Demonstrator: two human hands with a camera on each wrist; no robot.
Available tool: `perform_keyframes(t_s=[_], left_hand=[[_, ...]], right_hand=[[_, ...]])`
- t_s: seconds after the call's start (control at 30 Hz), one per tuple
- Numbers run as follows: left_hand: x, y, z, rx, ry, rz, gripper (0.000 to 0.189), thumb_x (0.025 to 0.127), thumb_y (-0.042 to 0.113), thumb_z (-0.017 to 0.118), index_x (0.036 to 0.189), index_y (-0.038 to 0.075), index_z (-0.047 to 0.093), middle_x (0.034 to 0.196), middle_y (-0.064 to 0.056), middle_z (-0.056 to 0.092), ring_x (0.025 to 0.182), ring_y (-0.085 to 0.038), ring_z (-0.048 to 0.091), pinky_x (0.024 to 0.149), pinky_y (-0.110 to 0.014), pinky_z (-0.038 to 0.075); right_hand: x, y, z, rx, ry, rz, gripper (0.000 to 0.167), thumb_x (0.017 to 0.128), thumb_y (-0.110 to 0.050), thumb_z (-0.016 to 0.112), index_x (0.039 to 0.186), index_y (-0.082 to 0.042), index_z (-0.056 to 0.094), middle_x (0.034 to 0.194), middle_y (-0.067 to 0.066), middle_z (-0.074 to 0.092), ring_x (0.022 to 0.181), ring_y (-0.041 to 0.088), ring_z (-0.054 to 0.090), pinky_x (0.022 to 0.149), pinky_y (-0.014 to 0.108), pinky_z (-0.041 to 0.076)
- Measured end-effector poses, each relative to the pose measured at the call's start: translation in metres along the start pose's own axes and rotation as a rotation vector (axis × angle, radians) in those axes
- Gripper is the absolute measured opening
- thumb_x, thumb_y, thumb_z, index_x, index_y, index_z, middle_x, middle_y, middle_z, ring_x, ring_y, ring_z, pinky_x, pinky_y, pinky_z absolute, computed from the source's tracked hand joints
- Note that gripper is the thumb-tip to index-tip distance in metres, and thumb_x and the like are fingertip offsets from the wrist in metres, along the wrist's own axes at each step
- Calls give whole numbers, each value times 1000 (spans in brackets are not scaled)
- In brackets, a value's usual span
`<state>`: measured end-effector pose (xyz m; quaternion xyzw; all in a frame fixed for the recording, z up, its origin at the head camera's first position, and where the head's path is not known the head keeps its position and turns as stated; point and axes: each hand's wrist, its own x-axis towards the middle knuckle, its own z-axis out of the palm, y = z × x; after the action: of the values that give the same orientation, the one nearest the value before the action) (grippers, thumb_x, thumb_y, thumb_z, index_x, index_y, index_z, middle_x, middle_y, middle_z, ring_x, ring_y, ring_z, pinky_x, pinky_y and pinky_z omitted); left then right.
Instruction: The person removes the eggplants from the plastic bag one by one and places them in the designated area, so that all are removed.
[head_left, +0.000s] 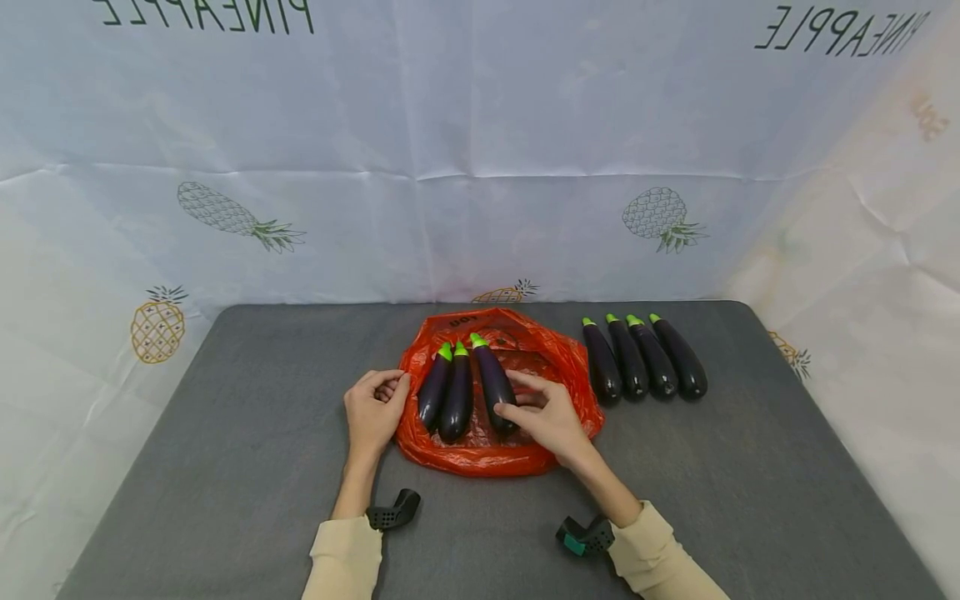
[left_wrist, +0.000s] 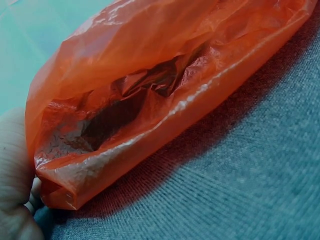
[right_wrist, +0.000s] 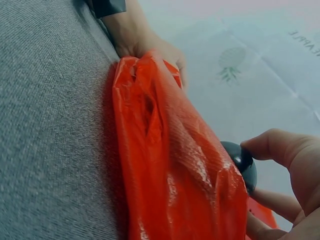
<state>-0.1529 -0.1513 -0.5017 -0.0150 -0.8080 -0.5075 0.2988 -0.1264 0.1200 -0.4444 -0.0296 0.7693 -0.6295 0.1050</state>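
A red plastic bag (head_left: 480,460) lies spread with its mouth open on the grey table. Two dark purple eggplants (head_left: 456,400) with green stems lie side by side in its left part. My right hand (head_left: 547,417) pinches a third eggplant (head_left: 495,387) between thumb and fingers, inside the bag's rim; its rounded end shows in the right wrist view (right_wrist: 245,160). At the left, my left hand (head_left: 377,408) pinches the bag's edge between thumb and curled fingers. In the left wrist view, the bag wall (left_wrist: 125,165) hides most of what is inside.
Several more eggplants (head_left: 645,358) lie in a row on the table, right of the bag. A grey cloth (head_left: 247,467) covers the table. Behind its far edge hangs a pale curtain (head_left: 450,233) printed with pineapples.
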Motion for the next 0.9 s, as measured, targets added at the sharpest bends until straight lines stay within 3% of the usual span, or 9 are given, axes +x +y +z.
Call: perform_keyframes(t_s=[0.5,0.6,0.73,0.9], left_hand=[[1,3,-1,-23,-7,-22,5,86,4,80,84,0,78,71,-12,67,61,-2,53,58,-8,42],[2,4,-1,-28,-8,-28,4,85,3,80,84,0,78,71,-13,67,62,-1,53,58,-8,42],[2,4,-1,-28,-10,-30,4,86,3,80,84,0,78,71,-13,67,62,-1,53,58,-8,42],[1,3,0,-30,-9,-30,6,87,4,79,83,-1,78,71,-13,68,62,-1,53,58,-8,43]], right_hand=[[-2,-7,-13,6,-38,-49,58,89,-9,77,144,-8,58,118,30,68,70,16,67,56,30,52],[-2,-9,-16,-8,-23,-75,57,89,-8,77,143,-8,59,126,28,64,80,21,70,62,27,56],[-3,-10,-20,-27,15,-107,56,88,-8,78,142,-7,60,139,22,60,104,28,69,80,24,59],[-3,-14,-26,-35,55,-130,56,89,-9,78,142,-7,60,143,18,60,109,24,66,87,20,57]])
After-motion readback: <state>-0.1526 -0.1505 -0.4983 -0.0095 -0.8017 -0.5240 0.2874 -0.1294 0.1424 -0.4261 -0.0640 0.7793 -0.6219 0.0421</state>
